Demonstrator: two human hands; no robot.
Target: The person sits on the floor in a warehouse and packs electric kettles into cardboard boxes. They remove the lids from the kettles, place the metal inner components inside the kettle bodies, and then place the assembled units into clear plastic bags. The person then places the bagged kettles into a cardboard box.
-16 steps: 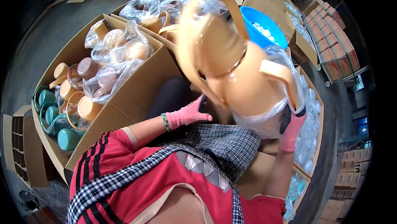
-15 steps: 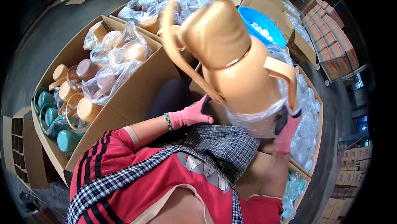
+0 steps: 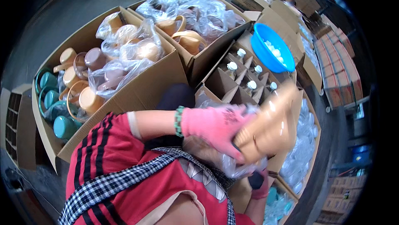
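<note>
A tan thermos jug point(image 3: 270, 131), blurred by motion, lies tilted before me, its upper end to the upper right. Clear plastic point(image 3: 239, 167) wraps its lower part. My left hand point(image 3: 218, 129), in a pink glove, is closed round the bagged body from above. Below the jug is my right hand point(image 3: 259, 183), in a pink glove with a dark coating, close against the plastic; its fingers are mostly hidden. Just beyond the jug, a divided carton point(image 3: 224, 94) holds several bottle-like pieces with white caps point(image 3: 241, 52).
A blue basin point(image 3: 259, 56) of small white pieces rests at the divided carton's far right corner. To the left, a carton point(image 3: 137, 88) holds tan, mauve and green jugs; another carton point(image 3: 191, 65) stands behind it. Bagged clear pieces point(image 3: 297, 154) fill a box at right.
The jug has come down and tipped over from upright, uncovering the divided carton. My left hand has moved right onto its bagged body; my right hand has dropped lower.
</note>
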